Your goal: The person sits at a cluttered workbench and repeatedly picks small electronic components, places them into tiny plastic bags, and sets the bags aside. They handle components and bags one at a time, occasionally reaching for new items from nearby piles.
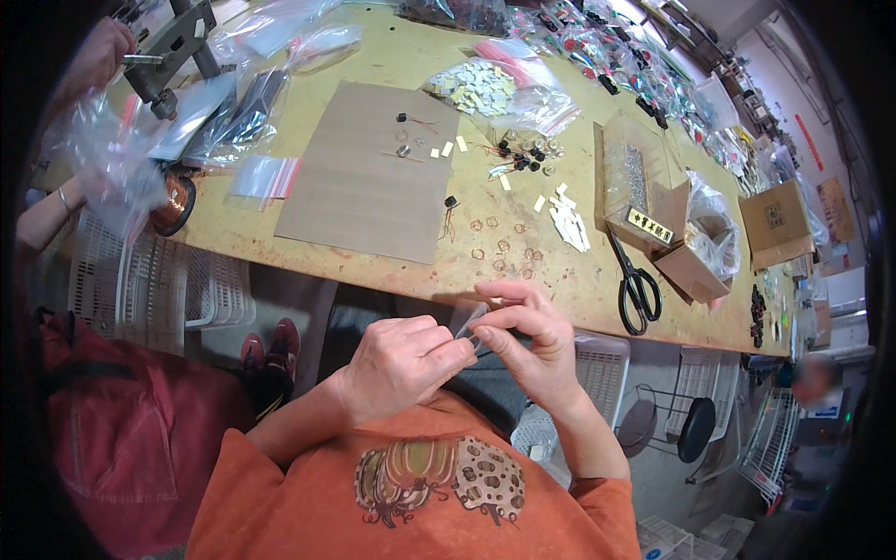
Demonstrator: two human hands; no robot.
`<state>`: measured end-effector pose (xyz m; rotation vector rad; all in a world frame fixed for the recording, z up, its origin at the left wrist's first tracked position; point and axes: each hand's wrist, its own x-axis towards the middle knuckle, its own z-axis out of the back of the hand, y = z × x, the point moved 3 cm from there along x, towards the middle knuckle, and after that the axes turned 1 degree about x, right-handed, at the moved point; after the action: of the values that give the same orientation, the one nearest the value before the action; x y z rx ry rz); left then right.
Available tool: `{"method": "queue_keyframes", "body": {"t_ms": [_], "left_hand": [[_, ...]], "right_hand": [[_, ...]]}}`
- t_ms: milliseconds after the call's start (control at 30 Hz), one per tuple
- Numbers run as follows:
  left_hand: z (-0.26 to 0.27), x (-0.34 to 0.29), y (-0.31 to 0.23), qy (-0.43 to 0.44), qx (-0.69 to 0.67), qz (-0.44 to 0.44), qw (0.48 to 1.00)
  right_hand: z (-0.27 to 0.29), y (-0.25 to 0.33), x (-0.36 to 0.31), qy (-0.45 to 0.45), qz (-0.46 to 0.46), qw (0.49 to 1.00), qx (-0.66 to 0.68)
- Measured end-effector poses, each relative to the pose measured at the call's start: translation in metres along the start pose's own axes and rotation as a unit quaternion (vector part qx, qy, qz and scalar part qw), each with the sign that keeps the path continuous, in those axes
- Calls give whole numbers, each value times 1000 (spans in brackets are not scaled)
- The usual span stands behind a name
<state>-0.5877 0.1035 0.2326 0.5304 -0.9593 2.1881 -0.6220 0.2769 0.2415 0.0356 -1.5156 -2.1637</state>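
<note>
Just in front of the table's near edge, my two hands meet at a small clear plastic bag [469, 318]. My left hand [401, 362] is closed around one side of it, knuckles up. With thumb and index finger, my right hand [527, 336] pinches the other side, its remaining fingers curled loosely. Whether anything lies inside the bag I cannot tell. Beyond my hands, several thin copper wire rings [504, 247] are scattered on the table. A brown cardboard sheet [359, 177] carries a black part with red wires [403, 119] and other small pieces.
Black-handled scissors [638, 297] lie right, beside a clear bin [639, 173]. Farther in are white strips [567, 224], black wired parts [527, 154] and a bag of pale pieces [474, 86]. At left, a co-worker's hands [105, 47] are near a metal press [168, 56] and plastic bags.
</note>
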Motion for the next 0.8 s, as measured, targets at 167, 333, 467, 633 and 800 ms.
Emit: {"method": "queue_keyframes", "body": {"t_ms": [167, 333, 467, 633, 800], "left_hand": [[-1, -4, 10, 4, -2, 2, 1000], [4, -9, 34, -26, -125, 57, 990], [11, -7, 39, 23, -304, 199, 932], [12, -9, 41, 36, -341, 194, 919], [16, -4, 39, 31, -281, 135, 950]], "right_hand": [[-6, 3, 4, 101, 15, 987, -123], [6, 5, 10, 57, -21, 998, -8], [-3, -3, 13, 59, -111, 978, 168], [-27, -17, 8, 130, -232, 913, 309], [-34, -20, 5, 101, -264, 896, 342]]}}
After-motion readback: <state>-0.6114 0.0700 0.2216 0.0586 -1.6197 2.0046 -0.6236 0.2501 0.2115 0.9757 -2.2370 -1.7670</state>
